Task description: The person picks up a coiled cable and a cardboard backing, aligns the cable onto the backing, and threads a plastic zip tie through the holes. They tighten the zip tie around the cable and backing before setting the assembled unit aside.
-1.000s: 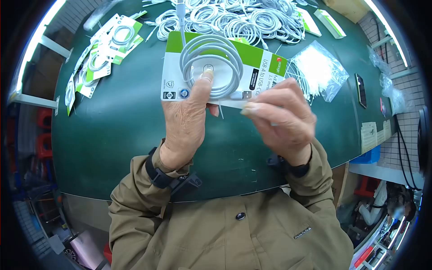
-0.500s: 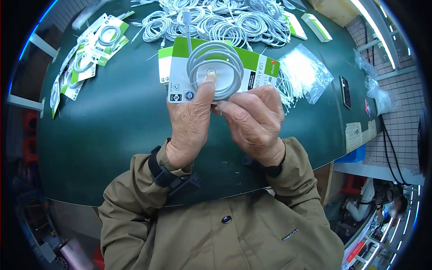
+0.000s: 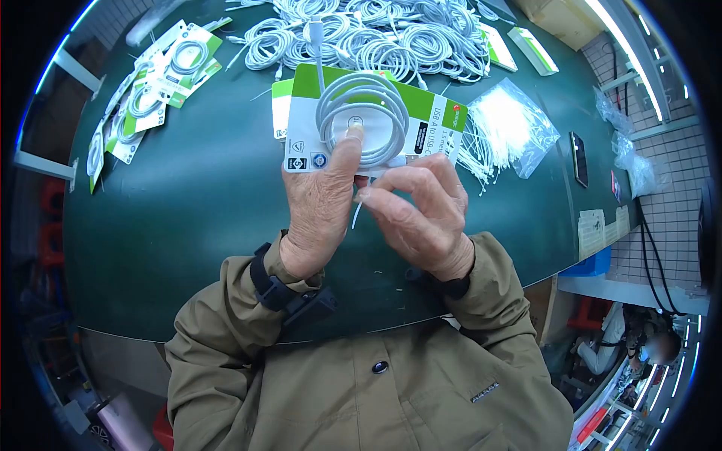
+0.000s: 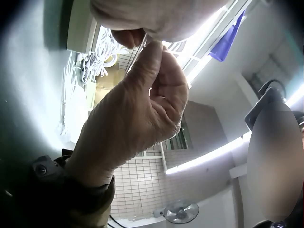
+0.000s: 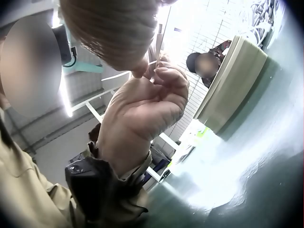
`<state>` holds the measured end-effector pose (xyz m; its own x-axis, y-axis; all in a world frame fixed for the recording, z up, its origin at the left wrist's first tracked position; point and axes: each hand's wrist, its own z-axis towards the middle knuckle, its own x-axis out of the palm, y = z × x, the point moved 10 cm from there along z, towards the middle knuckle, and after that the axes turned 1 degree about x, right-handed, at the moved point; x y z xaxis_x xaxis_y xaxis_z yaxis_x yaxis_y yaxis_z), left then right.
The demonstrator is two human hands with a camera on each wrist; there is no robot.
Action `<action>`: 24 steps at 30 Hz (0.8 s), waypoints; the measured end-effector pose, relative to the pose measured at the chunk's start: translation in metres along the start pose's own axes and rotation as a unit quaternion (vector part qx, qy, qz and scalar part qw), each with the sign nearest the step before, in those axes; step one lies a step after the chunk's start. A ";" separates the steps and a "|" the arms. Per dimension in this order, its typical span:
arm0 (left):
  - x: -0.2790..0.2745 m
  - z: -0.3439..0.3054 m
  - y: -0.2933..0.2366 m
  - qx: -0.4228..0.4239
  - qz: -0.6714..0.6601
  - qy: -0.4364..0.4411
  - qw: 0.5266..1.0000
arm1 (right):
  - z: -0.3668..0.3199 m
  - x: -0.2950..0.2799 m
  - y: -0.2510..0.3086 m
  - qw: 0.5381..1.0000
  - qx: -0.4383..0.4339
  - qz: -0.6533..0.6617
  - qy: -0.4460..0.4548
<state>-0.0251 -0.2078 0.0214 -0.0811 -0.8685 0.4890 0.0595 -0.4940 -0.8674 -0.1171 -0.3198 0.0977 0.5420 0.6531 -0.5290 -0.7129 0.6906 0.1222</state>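
The left hand (image 3: 323,207) grips a green-and-white printed card (image 3: 429,113), its thumb pressing a coiled white cable (image 3: 399,124) against the front. One cable plug (image 3: 316,31) sticks up above the card. Below the card's lower edge hangs a thin white tie (image 3: 356,218). At that tie the right hand (image 3: 421,214) pinches with thumb and forefinger, close to the left hand's fingers. The left wrist view shows the right hand (image 4: 130,107) with bent fingers; the right wrist view shows the left hand (image 5: 142,111). The tie's path behind the card is hidden.
Many coiled white cables (image 3: 376,45) lie heaped at the table's back. Carded cables (image 3: 154,90) are at left. A bag of white ties (image 3: 515,124) and a phone (image 3: 578,159) lie at right. Part of another card (image 3: 280,113) shows behind the held one.
The right hand has moved left from the card's right side to its lower edge. Since half a second ago its fingers have shifted slightly down, and the tie's end shows below them.
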 end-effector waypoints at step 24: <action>0.007 -0.011 0.013 -0.068 -0.006 0.074 0.995 | -0.003 0.008 -0.013 0.992 0.106 -0.039 0.062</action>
<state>-0.0355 -0.2201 0.0121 -0.2263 -0.8418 0.4901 -0.0763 -0.4863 -0.8705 -0.1051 -0.3246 0.0891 0.5233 0.5615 -0.6410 -0.5541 0.7957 0.2446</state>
